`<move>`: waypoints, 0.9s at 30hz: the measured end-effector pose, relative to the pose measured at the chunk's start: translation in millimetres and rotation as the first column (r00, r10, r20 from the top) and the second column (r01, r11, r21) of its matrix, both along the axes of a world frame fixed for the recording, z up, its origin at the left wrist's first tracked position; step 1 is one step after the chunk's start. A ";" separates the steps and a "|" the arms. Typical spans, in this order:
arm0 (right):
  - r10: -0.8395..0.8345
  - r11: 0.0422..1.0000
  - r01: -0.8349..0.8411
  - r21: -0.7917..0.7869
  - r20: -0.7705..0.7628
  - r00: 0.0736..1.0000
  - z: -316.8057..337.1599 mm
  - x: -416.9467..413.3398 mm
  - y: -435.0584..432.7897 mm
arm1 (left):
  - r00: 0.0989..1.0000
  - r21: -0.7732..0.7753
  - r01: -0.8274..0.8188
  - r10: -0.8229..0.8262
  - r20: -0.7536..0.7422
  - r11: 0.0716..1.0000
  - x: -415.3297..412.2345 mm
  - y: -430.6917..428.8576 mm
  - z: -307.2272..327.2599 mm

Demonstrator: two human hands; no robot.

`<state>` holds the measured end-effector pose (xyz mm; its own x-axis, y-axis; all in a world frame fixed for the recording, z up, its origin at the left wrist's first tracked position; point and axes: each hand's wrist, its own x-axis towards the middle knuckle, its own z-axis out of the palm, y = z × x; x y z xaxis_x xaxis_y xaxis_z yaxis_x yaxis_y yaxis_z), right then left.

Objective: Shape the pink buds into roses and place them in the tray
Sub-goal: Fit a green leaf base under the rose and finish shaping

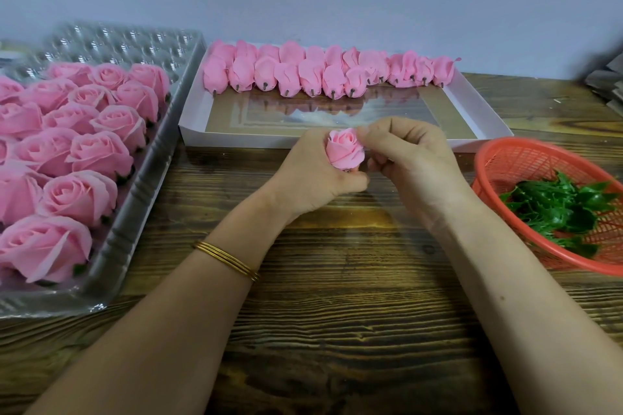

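Centrally, above the table [337, 330] — pink bud [345, 150] upright in the left hand [310, 175], fingers curled round its base; right hand [411, 158] just beside, fingertips [365, 140] pinching its upper right petal. Tray [141, 199] of roses [81, 195] well left.

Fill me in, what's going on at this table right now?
A person's left hand grips a pink bud by its base while the right hand pinches its petals, shaping it. The clear tray on the left already holds many finished roses; unshaped buds wait in the white box behind. Green leaves sit in a red basket.
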<state>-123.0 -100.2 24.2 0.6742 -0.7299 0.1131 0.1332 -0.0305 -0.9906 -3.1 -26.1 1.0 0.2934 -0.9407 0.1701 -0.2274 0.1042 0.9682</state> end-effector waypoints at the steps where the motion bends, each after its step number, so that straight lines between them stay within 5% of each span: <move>1: -0.007 1.000 0.007 -0.009 -0.002 1.000 0.0 0.0 -0.1 | 1.000 0.004 0.002 -0.002 0.005 1.000 0.3 0.2 -0.2; 27: 0.046 0.969 -0.038 0.244 -0.029 0.999 -2.8 1.9 -5.9 | 0.998 -0.033 0.055 -0.054 0.031 0.998 -1.7 -0.8 -3.2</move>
<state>-121.1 -106.1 21.4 0.7052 -0.7036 -0.0874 0.0956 0.2165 -0.9716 -4.8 -26.9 -2.2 0.2357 -0.9489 0.2097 -0.2495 0.1495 0.9568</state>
